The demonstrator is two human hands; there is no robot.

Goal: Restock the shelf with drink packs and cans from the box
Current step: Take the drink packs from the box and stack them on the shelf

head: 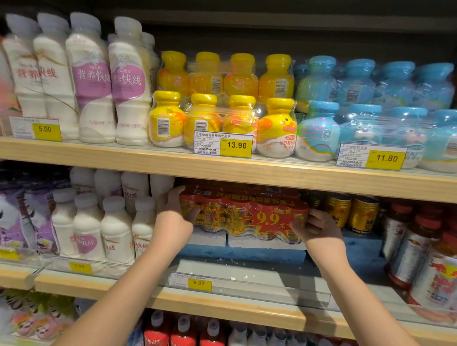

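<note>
A shrink-wrapped red and gold drink pack [242, 215] marked 9.9 sits deep in the middle shelf [230, 306], resting on white foam blocks [260, 243] over a blue pad. My left hand [175, 213] grips its left end, thumb over the top edge. At the pack's right end my right hand [317, 229] holds it with curled fingers. Both forearms reach in over the shelf's front lip. The box is out of view.
White milk bottles [111, 227] stand left of the pack, gold cans [350, 211] and red-capped bottles [415, 251] to the right. The upper shelf [222, 167] hangs just above the pack with yellow and blue bottle packs. A 9.90 price tag [190, 282] marks the front.
</note>
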